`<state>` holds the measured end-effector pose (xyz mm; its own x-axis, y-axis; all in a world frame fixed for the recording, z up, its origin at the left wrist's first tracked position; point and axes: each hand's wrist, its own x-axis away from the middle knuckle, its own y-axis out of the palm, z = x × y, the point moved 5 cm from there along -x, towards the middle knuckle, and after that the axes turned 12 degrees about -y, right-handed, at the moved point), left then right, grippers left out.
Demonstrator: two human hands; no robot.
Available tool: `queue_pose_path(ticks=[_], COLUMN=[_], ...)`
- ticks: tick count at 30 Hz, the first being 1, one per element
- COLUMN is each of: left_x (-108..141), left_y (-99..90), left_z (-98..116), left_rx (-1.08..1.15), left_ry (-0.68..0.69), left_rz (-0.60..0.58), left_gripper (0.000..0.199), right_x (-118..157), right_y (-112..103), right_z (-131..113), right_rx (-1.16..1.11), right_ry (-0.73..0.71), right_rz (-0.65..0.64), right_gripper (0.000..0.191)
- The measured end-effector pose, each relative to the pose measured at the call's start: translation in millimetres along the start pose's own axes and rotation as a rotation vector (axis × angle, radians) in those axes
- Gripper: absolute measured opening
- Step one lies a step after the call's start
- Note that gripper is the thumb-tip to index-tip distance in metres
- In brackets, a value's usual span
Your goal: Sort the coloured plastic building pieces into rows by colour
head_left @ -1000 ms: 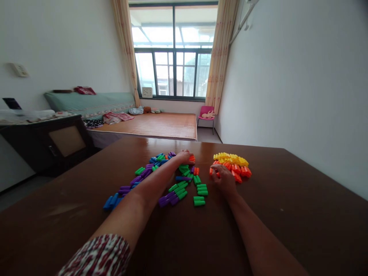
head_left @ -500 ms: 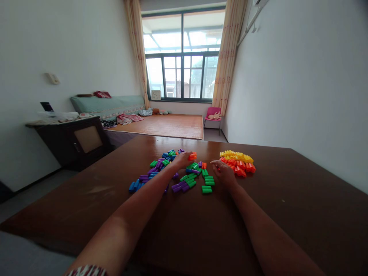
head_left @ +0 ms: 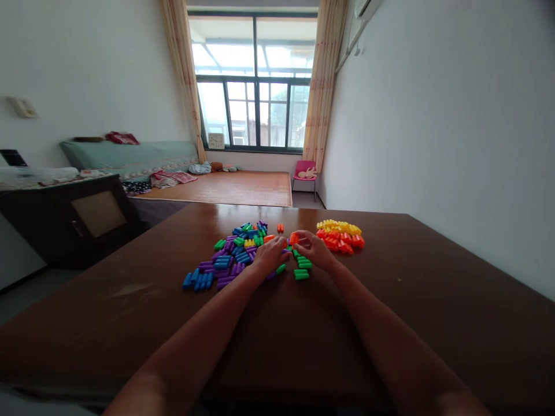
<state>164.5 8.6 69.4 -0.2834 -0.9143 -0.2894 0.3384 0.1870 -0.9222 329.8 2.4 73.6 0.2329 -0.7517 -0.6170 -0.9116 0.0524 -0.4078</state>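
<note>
My right hand (head_left: pixel 313 248) is closed, with an orange plastic toy piece (head_left: pixel 294 238) pinched at its fingertips. My left hand (head_left: pixel 271 255) is bent over the right side of the mixed heap, thumb towards the right hand; a bit of orange plastic (head_left: pixel 285 244) shows at its fingertips. Beside its knuckles another orange piece (head_left: pixel 269 237) lies on the heap. Purple pieces (head_left: pixel 237 269), blue pieces (head_left: pixel 203 281) and green pieces (head_left: pixel 301 274) spread around the hands. Some pieces under the left hand are hidden.
Orange pieces (head_left: pixel 340 241) lie grouped at the right, in front of yellow pieces (head_left: pixel 338 226). A lone orange piece (head_left: pixel 280 228) sits behind the hands. The brown table (head_left: pixel 411 323) has a bed (head_left: pixel 243 188) and a pink chair (head_left: pixel 305 170) beyond it.
My view has swung right. My right hand has moved left from beside the orange group onto an orange piece. The left hand has come nearer to me, baring a lone orange piece behind it.
</note>
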Motion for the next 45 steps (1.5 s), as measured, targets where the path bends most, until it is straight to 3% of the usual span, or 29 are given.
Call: queue_pose_path(ticks=[5, 8, 12, 16, 20, 22, 24, 27, 29, 32, 35, 42, 45], left_x=[-4, -9, -14, -17, -17, -16, -15, -15, -15, -15, -15, -16, -15], left_y=[1.4, 3.9, 1.6, -1.1, -3.1, -6.2, -8.6, -7.1, -3.8, 1.6, 4.0, 17.5, 19.9], left_z=[-22, -32, -37, -39, -38, -38, -38, -34, -34, -32, -29, -33, -35], left_rx=[0.044, 0.068, 0.128, 0.204, 0.375, 0.464, 0.569, 0.774, 0.879, 0.984, 1.023, 1.161, 1.157], left_ry=[-0.077, -0.124, -0.141, -0.125, -0.081, -0.115, -0.14, -0.134, -0.171, -0.218, -0.185, -0.138, -0.131], left_rz=[0.059, 0.045, 0.037, 0.042, -0.004, -0.008, -0.022, -0.092, -0.111, -0.146, -0.195, -0.422, -0.453], left_gripper=[0.02, 0.02, 0.021, 0.032, 0.038, 0.035, 0.031, 0.026, 0.025, 0.028, 0.03, 0.049, 0.053], right_x=[27, 58, 77, 71, 61, 49, 33, 10, 3, 3, 6, 7, 9], right_y=[-113, -158, -166, -170, -180, -169, -141, -74, -29, 17, 29, 18, 20], right_z=[34, 49, 67, 87, 87, 74, 54, 20, 3, -14, -19, -12, -12], right_rx=[0.34, 0.479, 0.537, 0.603, 0.765, 0.829, 0.777, 0.507, 0.349, 0.256, 0.236, 0.08, 0.08], right_ry=[0.221, 0.374, 0.475, 0.532, 0.554, 0.473, 0.308, 0.036, -0.071, -0.183, -0.224, -0.143, -0.139], right_rz=[0.234, 0.252, 0.18, 0.124, 0.072, 0.082, 0.118, 0.09, 0.033, -0.051, -0.081, -0.201, -0.245], right_gripper=[0.037, 0.023, 0.022, 0.026, 0.015, 0.019, 0.022, 0.022, 0.026, 0.041, 0.043, 0.041, 0.039])
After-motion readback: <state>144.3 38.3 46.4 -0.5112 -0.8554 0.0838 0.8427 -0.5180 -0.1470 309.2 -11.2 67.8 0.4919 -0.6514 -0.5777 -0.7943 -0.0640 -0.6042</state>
